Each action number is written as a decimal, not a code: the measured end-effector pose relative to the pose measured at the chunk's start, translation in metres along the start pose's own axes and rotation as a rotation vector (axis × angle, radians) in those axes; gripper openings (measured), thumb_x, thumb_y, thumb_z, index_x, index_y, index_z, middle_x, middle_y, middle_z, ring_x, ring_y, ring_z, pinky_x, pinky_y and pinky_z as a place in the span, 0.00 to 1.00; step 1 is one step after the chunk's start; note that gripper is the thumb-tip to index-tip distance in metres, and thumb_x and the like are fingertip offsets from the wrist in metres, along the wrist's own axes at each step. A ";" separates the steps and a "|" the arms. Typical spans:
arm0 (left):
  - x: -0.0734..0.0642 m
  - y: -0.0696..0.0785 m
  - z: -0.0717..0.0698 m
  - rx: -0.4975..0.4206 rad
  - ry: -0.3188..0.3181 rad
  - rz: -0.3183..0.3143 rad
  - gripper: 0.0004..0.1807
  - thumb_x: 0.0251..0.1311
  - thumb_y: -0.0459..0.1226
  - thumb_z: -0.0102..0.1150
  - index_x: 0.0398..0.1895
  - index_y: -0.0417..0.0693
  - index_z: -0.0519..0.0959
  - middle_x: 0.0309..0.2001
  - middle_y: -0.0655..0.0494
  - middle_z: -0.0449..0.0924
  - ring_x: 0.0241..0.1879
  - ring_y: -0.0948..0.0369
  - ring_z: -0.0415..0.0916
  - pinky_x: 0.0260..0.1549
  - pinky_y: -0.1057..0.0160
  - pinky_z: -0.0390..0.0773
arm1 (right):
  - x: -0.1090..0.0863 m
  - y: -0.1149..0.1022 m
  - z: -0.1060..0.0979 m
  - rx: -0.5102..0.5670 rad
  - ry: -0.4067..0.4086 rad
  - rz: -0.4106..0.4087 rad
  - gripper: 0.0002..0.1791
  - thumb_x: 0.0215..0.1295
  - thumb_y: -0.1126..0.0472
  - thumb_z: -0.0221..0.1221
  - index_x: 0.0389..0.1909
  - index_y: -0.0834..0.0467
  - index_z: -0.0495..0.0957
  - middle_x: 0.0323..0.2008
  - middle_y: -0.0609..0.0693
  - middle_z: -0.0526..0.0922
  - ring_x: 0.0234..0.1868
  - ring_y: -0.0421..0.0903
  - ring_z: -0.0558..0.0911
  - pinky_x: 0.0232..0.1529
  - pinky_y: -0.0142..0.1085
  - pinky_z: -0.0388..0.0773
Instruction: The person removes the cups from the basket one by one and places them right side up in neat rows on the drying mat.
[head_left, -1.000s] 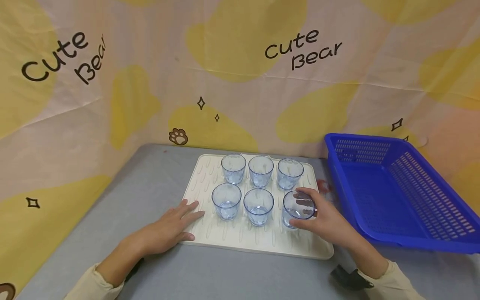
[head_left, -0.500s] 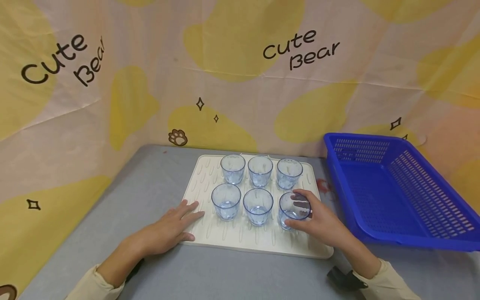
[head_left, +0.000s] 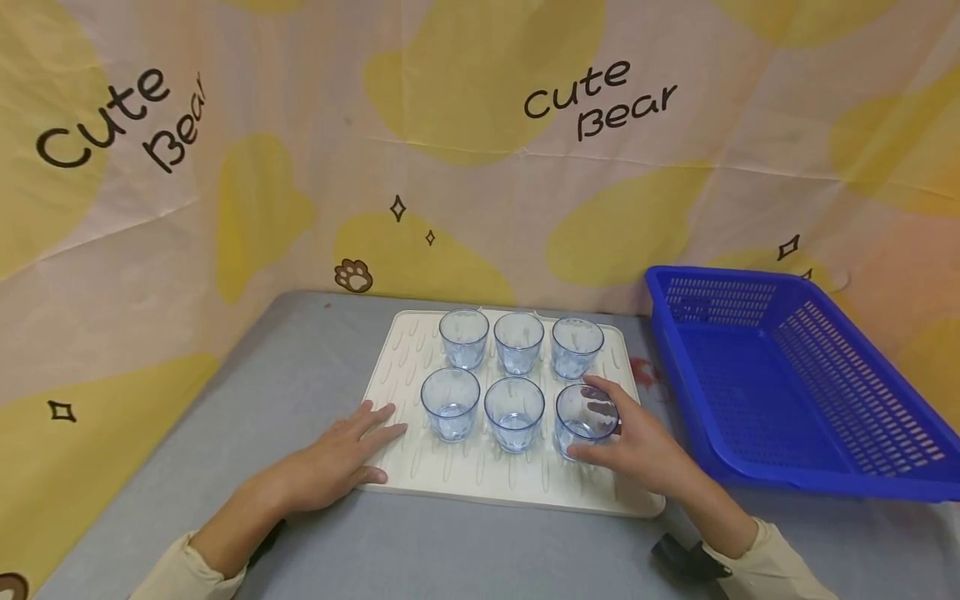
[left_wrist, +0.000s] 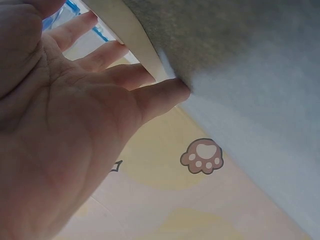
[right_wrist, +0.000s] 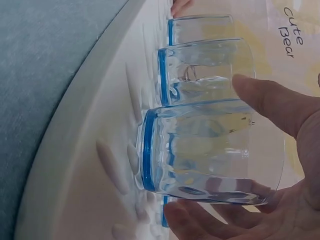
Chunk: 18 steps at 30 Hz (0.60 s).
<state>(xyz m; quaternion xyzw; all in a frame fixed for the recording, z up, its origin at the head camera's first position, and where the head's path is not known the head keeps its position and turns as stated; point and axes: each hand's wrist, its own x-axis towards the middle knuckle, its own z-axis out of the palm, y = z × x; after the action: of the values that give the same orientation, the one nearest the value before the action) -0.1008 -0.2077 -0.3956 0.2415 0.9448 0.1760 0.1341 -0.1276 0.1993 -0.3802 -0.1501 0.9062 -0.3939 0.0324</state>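
Observation:
Clear bluish glass tumblers stand upright in two rows on a cream ridged drying mat (head_left: pixel 480 483). At the front right, my right hand (head_left: pixel 647 446) grips a tumbler (head_left: pixel 573 425), thumb on its near side and fingers round the far side. In the right wrist view that tumbler (right_wrist: pixel 210 145) has its thick blue base at the mat's ridges. Beside it to the left are the front middle tumbler (head_left: pixel 514 417) and the front left tumbler (head_left: pixel 450 407). My left hand (head_left: pixel 330 462) rests with spread fingers on the mat's left edge; its straight fingers (left_wrist: pixel 160 97) show in the left wrist view.
A blue perforated plastic basket (head_left: pixel 678 358) stands right of the mat, close to my right forearm. Several more tumblers (head_left: pixel 518 343) form the back row. Grey cloth (head_left: pixel 420 550) covers the table, and a patterned curtain (head_left: pixel 465 208) hangs behind and at left.
The tumbler in my right hand has shifted slightly left, towards the front middle tumbler, with the hand round it. My left hand stays in place on the mat's edge.

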 end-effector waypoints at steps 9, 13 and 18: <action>0.000 0.000 -0.001 -0.003 0.004 0.015 0.35 0.67 0.49 0.57 0.75 0.52 0.63 0.78 0.44 0.53 0.78 0.36 0.43 0.69 0.29 0.49 | -0.006 -0.019 -0.021 -0.120 0.069 -0.075 0.50 0.56 0.42 0.70 0.75 0.50 0.56 0.76 0.58 0.58 0.77 0.62 0.55 0.68 0.68 0.55; -0.001 0.001 -0.001 -0.014 -0.003 0.007 0.35 0.67 0.50 0.57 0.75 0.52 0.62 0.78 0.44 0.52 0.78 0.36 0.42 0.69 0.29 0.49 | 0.000 -0.033 -0.032 -0.224 0.124 -0.121 0.42 0.64 0.42 0.63 0.75 0.50 0.58 0.77 0.58 0.55 0.80 0.60 0.46 0.69 0.72 0.47; 0.000 0.000 -0.001 -0.019 -0.005 0.004 0.35 0.67 0.50 0.56 0.75 0.51 0.62 0.78 0.44 0.52 0.78 0.36 0.42 0.70 0.30 0.48 | 0.015 -0.044 -0.037 -0.266 0.143 -0.118 0.38 0.69 0.41 0.56 0.75 0.52 0.59 0.77 0.59 0.54 0.80 0.61 0.42 0.69 0.72 0.41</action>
<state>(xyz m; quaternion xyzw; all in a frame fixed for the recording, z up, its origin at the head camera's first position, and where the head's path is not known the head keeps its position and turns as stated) -0.1009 -0.2081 -0.3942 0.2423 0.9424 0.1846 0.1384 -0.1381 0.1926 -0.3216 -0.1778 0.9399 -0.2815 -0.0756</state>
